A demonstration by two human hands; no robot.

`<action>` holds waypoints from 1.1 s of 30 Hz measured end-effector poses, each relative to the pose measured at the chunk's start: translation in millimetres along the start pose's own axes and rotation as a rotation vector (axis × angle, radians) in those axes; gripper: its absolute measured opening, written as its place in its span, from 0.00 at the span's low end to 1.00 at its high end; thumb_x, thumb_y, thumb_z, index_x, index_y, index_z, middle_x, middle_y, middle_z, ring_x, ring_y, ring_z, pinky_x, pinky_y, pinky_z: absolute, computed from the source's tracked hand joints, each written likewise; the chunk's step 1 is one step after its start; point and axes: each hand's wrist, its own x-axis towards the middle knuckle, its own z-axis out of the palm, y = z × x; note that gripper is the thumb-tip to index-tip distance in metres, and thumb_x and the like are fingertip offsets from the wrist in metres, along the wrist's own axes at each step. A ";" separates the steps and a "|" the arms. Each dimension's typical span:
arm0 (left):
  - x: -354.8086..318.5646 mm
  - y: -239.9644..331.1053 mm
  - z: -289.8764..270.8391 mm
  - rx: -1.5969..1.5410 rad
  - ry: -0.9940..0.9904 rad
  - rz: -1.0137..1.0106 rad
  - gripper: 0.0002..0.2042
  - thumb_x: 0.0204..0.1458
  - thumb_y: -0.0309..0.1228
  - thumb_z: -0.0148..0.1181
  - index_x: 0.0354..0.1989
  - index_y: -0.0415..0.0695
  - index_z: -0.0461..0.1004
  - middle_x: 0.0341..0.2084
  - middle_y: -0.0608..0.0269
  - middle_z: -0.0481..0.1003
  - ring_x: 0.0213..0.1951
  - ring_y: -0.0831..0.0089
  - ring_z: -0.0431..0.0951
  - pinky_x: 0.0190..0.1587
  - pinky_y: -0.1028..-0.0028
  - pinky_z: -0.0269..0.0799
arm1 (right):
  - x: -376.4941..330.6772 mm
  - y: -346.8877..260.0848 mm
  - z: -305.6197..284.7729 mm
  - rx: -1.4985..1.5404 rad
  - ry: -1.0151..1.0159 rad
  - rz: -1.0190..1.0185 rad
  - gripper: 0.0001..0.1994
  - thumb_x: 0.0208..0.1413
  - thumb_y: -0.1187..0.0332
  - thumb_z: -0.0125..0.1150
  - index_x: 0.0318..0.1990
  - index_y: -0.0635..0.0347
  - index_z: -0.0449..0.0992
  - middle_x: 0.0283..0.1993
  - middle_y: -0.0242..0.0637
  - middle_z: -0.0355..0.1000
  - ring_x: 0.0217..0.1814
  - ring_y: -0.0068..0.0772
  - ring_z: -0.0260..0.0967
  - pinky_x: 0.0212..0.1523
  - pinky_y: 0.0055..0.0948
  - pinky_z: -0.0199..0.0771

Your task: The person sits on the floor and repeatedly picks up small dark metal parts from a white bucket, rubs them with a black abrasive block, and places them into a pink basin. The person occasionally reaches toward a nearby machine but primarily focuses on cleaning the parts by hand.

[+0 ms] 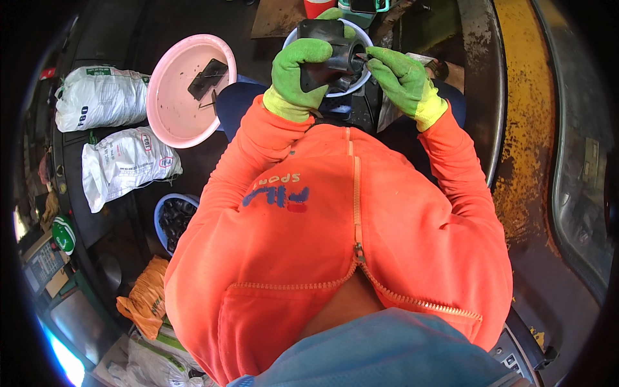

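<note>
The black plastic part point(332, 61) was up in the air, just over the white bowl point(366, 33), likely so any bits would drop in. The left hand point(298, 77) was wrapped tight around it to keep it from moving. The right hand point(401, 79) pinched a small thing against its open end; what it was could not be seen. Left of the white bowl sat a pink bowl point(174, 113) with another black piece point(207, 79).
</note>
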 end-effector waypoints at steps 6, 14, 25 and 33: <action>0.0 3.0 9.5 0.068 -0.012 0.106 0.32 0.41 0.25 0.54 0.61 0.36 0.63 0.49 0.51 0.72 0.49 0.59 0.75 0.53 0.62 0.73 | -6.1 -6.2 10.0 0.265 -0.005 0.193 0.15 0.61 0.67 0.58 0.52 0.65 0.74 0.40 0.36 0.76 0.38 0.23 0.70 0.40 0.22 0.71; 12.0 6.1 10.9 0.400 -0.179 0.390 0.39 0.35 0.29 0.59 0.63 0.35 0.57 0.54 0.48 0.69 0.53 0.60 0.72 0.56 0.65 0.69 | -7.9 -32.6 18.6 0.624 0.041 0.451 0.17 0.62 0.64 0.56 0.54 0.65 0.72 0.40 0.29 0.74 0.41 0.15 0.66 0.41 0.18 0.68; 27.4 19.7 -4.4 1.204 -0.492 1.000 0.40 0.45 0.42 0.71 0.66 0.51 0.54 0.60 0.46 0.58 0.51 0.60 0.70 0.51 0.63 0.71 | -5.0 -63.9 -6.5 1.057 -0.163 0.701 0.14 0.64 0.61 0.49 0.46 0.62 0.75 0.29 0.25 0.68 0.22 0.12 0.59 0.22 0.15 0.59; 33.3 21.3 -18.6 1.247 -0.507 1.144 0.35 0.43 0.30 0.64 0.62 0.40 0.58 0.58 0.44 0.59 0.54 0.55 0.68 0.57 0.60 0.66 | -0.9 -54.2 -9.0 1.658 -0.472 0.745 0.18 0.65 0.56 0.45 0.46 0.62 0.74 0.21 0.22 0.61 0.14 0.12 0.46 0.15 0.16 0.47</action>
